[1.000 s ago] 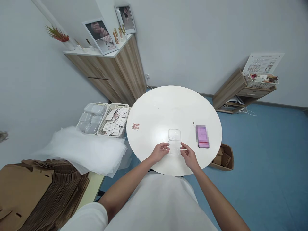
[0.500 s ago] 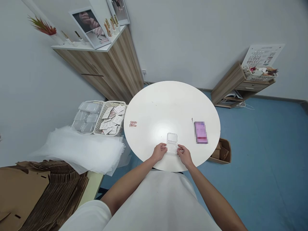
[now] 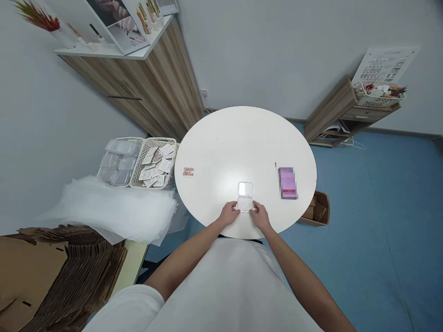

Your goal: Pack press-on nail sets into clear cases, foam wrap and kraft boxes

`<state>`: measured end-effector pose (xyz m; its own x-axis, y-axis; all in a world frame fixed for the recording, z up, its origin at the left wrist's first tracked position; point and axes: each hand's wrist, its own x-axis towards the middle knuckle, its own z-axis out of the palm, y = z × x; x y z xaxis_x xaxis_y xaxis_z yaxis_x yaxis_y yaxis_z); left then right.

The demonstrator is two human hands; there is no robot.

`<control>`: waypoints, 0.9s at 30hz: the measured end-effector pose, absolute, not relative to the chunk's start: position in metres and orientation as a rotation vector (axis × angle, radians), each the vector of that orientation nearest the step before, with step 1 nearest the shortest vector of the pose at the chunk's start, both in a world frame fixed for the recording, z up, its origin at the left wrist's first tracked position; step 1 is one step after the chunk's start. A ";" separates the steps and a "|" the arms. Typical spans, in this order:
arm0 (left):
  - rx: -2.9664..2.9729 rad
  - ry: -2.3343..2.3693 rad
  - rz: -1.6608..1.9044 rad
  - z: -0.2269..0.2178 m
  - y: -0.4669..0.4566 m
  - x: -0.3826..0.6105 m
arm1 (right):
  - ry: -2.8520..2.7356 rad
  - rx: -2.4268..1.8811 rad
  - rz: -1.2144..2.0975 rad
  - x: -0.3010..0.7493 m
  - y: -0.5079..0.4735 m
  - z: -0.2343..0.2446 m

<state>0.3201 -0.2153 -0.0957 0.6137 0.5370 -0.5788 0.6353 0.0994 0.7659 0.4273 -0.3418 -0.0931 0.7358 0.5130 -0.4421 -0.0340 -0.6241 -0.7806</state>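
A small clear plastic case point(image 3: 245, 196) lies flipped up on the round white table point(image 3: 242, 143), near its front edge. My left hand point(image 3: 229, 213) pinches the case's near left corner with fingers closed on it. My right hand point(image 3: 260, 216) grips the near right corner the same way. A small sheet of red press-on nails point(image 3: 188, 172) lies at the table's left edge. A pink and purple flat packet point(image 3: 288, 182) lies to the right of the case, apart from both hands.
Two white baskets point(image 3: 138, 161) at the left hold clear cases and printed cards. White foam sheets point(image 3: 110, 210) and stacked brown cardboard point(image 3: 58, 272) lie at the near left. A cardboard box point(image 3: 316, 210) stands on the blue floor. Wooden cabinets stand behind.
The view has tilted, so the table and hands sit higher in the picture. Both hands have drawn closer together on the clear case, which has shifted slightly towards me.
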 end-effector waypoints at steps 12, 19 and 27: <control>1.486 0.964 -0.024 -0.095 -0.220 0.321 | -0.314 -2.045 0.904 0.423 -0.342 -0.090; 1.380 0.982 0.041 -0.097 -0.217 0.327 | -0.256 -1.910 0.891 0.428 -0.335 -0.096; 1.344 0.949 0.034 -0.098 -0.214 0.324 | -0.197 -1.904 0.883 0.425 -0.334 -0.095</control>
